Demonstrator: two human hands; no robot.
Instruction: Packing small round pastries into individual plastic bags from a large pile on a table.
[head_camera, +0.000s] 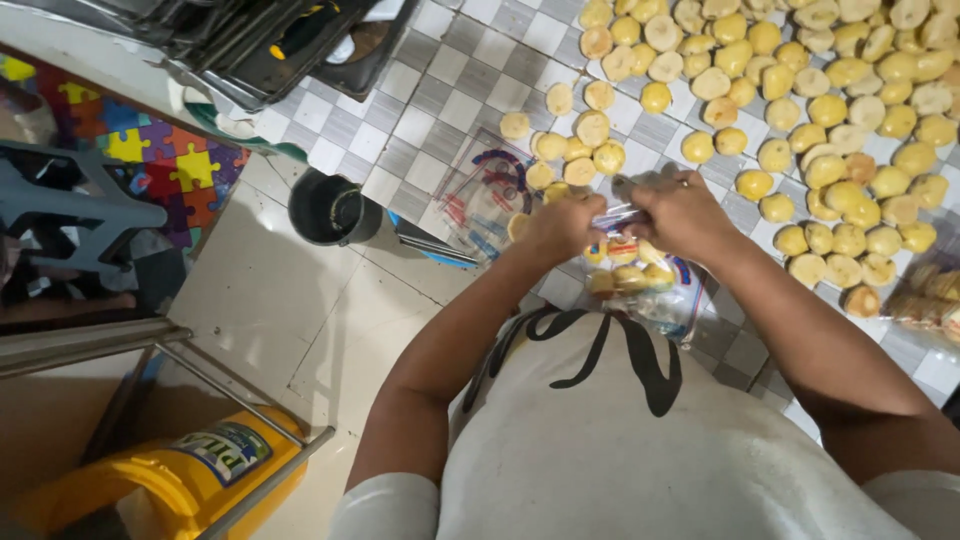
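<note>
Yellow buns (829, 108) on grey-and-white checked cloth (440, 95); multicoloured puzzle-patterned mat (170, 160).

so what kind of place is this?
Probably a home kitchen or small home bakery. Many small yellow pastries lie on a checkered cloth, both hands, left hand and right hand, work at a clear bag of them, and dark baking trays are stacked nearby.
</note>
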